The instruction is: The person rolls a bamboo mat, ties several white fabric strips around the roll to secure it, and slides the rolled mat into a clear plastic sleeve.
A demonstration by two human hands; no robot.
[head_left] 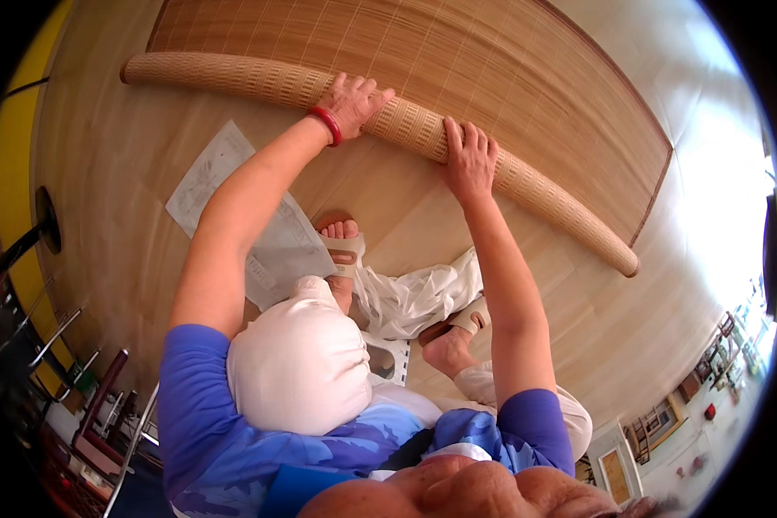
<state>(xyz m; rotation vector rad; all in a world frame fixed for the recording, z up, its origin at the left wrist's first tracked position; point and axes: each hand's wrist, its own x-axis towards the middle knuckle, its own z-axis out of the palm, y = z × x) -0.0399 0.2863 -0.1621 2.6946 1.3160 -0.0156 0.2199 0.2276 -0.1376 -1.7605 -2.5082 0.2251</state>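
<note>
A brown bamboo mat (509, 65) lies on the floor, its far part flat with a dark border. The near part is wound into a long roll (224, 73) that runs from upper left to lower right. My left hand (352, 105), below a red bangle (325, 126), grips the roll left of its middle, fingers over the top. To its right my right hand (471, 158) holds the same roll, fingers curled over it. Both arms are stretched forward. The undersides of the roll and my thumbs' full grip are partly hidden.
A thin translucent sheet (224, 186) lies on the wooden floor beneath my left arm. Crumpled white plastic (423, 298) sits between my sandalled feet, near a white plastic stool (397, 354). Metal-legged furniture (56, 337) stands at the left, by a yellow strip (13, 164).
</note>
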